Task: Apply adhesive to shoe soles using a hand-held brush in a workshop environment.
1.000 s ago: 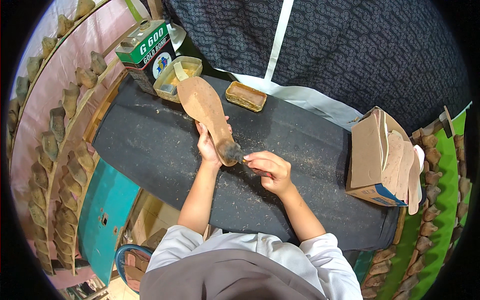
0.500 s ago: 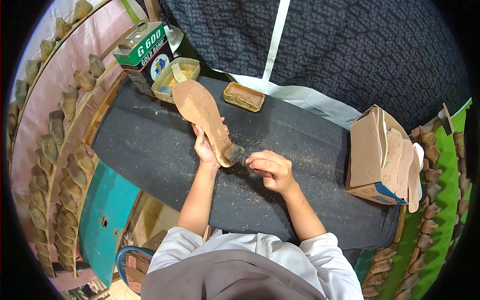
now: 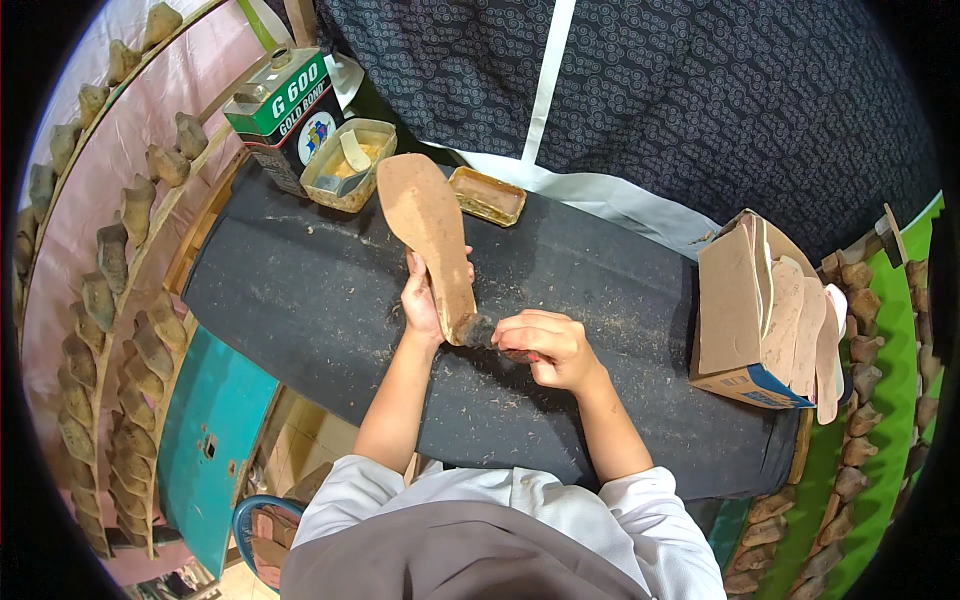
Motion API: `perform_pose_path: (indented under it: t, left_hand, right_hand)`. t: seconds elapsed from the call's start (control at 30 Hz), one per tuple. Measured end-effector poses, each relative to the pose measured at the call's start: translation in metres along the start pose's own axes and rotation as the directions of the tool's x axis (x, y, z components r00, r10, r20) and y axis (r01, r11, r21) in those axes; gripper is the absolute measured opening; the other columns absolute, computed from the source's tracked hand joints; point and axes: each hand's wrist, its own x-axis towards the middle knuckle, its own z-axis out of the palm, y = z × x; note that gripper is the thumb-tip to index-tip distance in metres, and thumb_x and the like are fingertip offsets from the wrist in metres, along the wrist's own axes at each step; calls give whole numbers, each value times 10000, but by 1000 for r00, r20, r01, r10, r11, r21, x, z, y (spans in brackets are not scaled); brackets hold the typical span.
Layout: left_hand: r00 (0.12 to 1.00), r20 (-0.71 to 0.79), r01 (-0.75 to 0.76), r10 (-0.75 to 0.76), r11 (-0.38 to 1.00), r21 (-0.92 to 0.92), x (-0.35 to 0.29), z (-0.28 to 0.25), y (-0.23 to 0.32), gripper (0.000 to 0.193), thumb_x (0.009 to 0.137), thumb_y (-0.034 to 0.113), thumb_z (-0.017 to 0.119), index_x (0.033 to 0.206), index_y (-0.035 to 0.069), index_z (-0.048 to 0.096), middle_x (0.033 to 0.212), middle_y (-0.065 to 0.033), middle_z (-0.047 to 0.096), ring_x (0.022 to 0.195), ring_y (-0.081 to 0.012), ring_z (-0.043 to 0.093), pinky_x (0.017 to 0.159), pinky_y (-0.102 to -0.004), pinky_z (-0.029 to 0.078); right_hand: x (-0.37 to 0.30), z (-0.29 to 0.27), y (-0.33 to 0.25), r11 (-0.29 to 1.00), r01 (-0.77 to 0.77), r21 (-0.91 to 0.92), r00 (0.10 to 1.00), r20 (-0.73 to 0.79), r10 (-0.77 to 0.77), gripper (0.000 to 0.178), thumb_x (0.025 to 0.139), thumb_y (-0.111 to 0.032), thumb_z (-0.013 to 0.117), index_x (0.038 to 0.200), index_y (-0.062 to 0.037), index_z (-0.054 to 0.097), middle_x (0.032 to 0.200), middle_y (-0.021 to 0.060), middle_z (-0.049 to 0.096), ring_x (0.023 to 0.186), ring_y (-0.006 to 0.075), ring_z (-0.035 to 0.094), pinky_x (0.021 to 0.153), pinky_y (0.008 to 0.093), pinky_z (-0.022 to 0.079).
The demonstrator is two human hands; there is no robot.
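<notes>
My left hand (image 3: 424, 310) grips the tan sole (image 3: 432, 220) by its narrow part over the worktop (image 3: 620, 300), broad end toward the far edge; it should be light, stiff, best held by its rims. My right hand (image 3: 552, 348) pinches a dark tool (image 3: 480, 332), perhaps a brush.

Upper L of frame: rect. metal can (image 3: 285, 122) w/ the clearest print. Big white caps & digits run along its green top band (image 3: 292, 92); a smaller white line of caps sits just below, on the black part. Under that, a round white emblem (image 3: 317, 137) w/ a multicol. pic. Any finer print on the can is too sm. to read. R side, approx. mid-height: cardboard box (image 3: 724, 310) w/ a blue panel (image 3: 777, 388) at its bottom edge; marks on & beside it are partial, blurry, illegible.
</notes>
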Motion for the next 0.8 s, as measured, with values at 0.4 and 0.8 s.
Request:
perform_pose_path:
  t: [0.4,0.8]
  left_hand:
    - [940,212,246,-266,962,118,-21,22,-24,521,929,238,358,1408,76,231,1370,-83,393,1250,-235,399,1002,-392,366]
    - [859,243,393,-450,885,248,-27,25,-25,597,890,340,481,1363,34,281,1207,-132,509,967,-251,572,819,-354,480]
  right_hand:
    - [0,-13,-1,963,112,-246,929,-318,-189,235,612,25,677,839,-1,622,889,137,646,756,283,643,665,334,524]
    - [3,-34,-13,920,164,-356,894,-342,-291,268,585,48,695,840,-1,630,883,135,634,711,263,635,629,314,521]
